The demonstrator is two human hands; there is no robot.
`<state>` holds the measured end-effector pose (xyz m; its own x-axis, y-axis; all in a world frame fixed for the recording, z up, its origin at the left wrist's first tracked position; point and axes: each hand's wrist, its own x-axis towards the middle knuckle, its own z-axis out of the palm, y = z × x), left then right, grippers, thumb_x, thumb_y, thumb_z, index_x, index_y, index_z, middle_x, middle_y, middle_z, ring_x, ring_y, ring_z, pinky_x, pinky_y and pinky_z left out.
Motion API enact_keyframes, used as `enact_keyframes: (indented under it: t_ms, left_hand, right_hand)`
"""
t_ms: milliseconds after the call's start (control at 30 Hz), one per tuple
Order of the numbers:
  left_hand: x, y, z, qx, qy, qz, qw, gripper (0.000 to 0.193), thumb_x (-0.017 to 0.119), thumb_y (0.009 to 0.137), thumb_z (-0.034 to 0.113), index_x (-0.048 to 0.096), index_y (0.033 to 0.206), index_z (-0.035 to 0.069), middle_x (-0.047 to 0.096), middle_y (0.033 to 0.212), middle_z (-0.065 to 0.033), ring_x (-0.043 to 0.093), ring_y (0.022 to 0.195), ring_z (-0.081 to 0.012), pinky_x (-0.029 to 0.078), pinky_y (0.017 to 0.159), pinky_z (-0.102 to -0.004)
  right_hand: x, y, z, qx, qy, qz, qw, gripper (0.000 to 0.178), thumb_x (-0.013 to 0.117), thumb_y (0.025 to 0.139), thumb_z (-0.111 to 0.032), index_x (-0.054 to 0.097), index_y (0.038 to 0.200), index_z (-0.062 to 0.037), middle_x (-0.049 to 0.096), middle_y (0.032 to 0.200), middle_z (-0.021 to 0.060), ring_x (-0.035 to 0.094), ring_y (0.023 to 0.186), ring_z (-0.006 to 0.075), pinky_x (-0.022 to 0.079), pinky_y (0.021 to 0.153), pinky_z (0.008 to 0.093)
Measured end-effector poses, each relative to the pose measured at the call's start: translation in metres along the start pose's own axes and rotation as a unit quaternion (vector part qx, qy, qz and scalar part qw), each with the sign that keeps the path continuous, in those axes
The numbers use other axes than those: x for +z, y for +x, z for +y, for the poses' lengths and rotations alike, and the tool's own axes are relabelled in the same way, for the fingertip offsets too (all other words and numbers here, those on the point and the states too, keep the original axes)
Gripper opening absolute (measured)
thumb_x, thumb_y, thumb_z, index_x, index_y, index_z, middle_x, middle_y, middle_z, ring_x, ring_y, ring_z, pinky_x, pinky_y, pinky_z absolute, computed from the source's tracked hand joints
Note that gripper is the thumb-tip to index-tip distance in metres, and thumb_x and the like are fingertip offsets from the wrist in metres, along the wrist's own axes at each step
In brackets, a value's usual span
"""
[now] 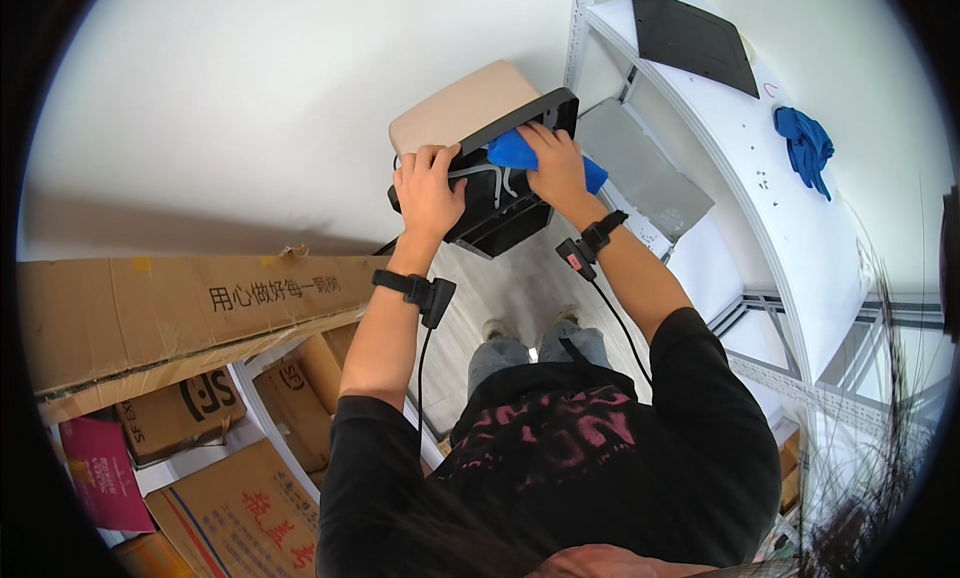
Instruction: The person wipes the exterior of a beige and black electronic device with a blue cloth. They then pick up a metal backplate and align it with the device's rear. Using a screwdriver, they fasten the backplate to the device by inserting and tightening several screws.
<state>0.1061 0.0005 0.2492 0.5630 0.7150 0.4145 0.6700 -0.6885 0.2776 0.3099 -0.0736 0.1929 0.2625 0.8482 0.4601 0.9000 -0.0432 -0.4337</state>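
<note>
A black open casing (482, 240) with grey hoses or cables (500, 183) inside stands in front of me, against a beige rounded body (455, 106). My left hand (430, 193) is closed over the left part of its rim, with the thumb on the inner side. My right hand (556, 168) grips a blue cloth (512, 151) and presses it against the casing's rim on the right. Part of the cloth sticks out beyond that hand's right side. Both hands hide some of the casing's inside.
At right, a white shelf (725, 118) carries a black flat panel (694, 43), a crumpled blue garment or cloth (804, 150) and several small dark bits (764, 181). A grey sheet (645, 168) lies lower down. Cardboard boxes (180, 323) fill the left side. Cables hang from both wrist straps.
</note>
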Motion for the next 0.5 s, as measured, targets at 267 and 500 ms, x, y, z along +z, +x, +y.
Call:
enact_keyframes:
  t_ms: [267, 500]
  left_hand:
    - [0.015, 0.003, -0.003, 0.052, 0.188, 0.007, 0.981, 0.053, 0.069, 0.071, 0.003, 0.055, 0.119, 0.019, 0.053, 0.107, -0.0046, 0.050, 0.097, -0.0270, 0.039, 0.082, -0.0409]
    - [0.020, 0.007, -0.009, 0.045, 0.225, 0.003, 0.973, 0.051, 0.067, 0.071, 0.004, 0.055, 0.118, 0.019, 0.053, 0.105, -0.0038, 0.051, 0.096, -0.0265, 0.039, 0.077, -0.0397]
  right_hand:
    - [0.014, -0.002, -0.010, -0.006, 0.010, -0.028, 1.000, 0.068, 0.067, 0.065, 0.002, 0.057, 0.130, -0.0154, 0.056, 0.134, 0.0023, 0.054, 0.106, 0.0307, 0.045, 0.087, 0.0433]
    - [0.018, -0.005, -0.024, -0.013, 0.022, -0.038, 0.999, 0.066, 0.064, 0.065, 0.003, 0.059, 0.128, -0.0143, 0.058, 0.132, 0.0029, 0.054, 0.102, 0.0301, 0.045, 0.085, 0.0423]
